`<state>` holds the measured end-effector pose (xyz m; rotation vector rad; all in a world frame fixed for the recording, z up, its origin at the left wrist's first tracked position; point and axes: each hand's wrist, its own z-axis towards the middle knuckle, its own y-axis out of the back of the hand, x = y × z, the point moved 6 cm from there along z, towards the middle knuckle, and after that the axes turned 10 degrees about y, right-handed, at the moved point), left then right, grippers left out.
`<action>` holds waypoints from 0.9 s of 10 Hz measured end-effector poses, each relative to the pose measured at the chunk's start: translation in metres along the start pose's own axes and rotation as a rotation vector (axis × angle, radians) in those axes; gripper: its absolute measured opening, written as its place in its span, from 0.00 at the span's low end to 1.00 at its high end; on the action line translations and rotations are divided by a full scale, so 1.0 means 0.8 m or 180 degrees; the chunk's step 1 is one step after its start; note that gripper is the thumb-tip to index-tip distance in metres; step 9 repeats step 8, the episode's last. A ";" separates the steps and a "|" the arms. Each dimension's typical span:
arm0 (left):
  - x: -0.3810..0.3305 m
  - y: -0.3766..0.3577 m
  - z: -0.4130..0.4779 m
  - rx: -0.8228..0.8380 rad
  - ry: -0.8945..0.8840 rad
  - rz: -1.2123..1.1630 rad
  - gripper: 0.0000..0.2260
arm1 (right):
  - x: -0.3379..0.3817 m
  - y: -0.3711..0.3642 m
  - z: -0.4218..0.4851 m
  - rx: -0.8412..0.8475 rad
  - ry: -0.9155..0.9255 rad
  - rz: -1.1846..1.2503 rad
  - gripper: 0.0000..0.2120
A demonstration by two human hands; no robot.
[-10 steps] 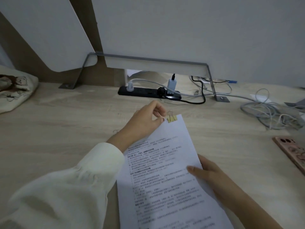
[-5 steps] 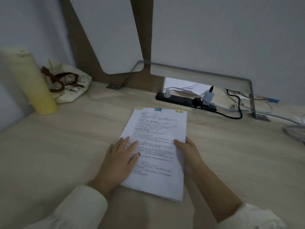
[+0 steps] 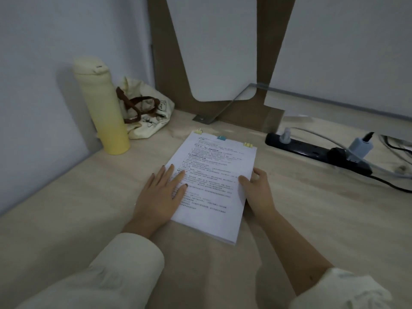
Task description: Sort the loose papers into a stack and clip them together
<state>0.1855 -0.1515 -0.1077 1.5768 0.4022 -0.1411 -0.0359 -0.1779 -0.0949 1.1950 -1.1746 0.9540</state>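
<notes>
White printed papers (image 3: 214,181) lie stacked on the wooden desk (image 3: 312,219), three clips (image 3: 220,137) along their far edge, left hand (image 3: 160,197) pressing flat with straight fingers, right hand (image 3: 258,190) pinching the right edge.

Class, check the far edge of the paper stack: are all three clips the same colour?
No: on the paper stack, the middle clip is teal, while the left clip and right clip are yellow.

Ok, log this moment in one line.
white printed paper stack: flat on pale wooden desk | small blue binder clip: on far edge | left hand: flat on stack | right hand: grips right edge
</notes>
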 end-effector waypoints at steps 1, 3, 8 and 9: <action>0.009 0.004 0.016 -0.0024 -0.0052 -0.0054 0.22 | 0.005 -0.007 0.004 -0.0032 0.0445 -0.0728 0.24; 0.019 0.008 0.034 0.0006 -0.0057 -0.0030 0.22 | 0.009 -0.014 0.014 0.0091 0.0742 -0.1436 0.17; 0.011 0.030 0.010 -0.1025 -0.0554 -0.0183 0.25 | 0.004 -0.004 -0.021 0.0312 0.0487 -0.1159 0.21; 0.011 0.030 0.010 -0.1025 -0.0554 -0.0183 0.25 | 0.004 -0.004 -0.021 0.0312 0.0487 -0.1159 0.21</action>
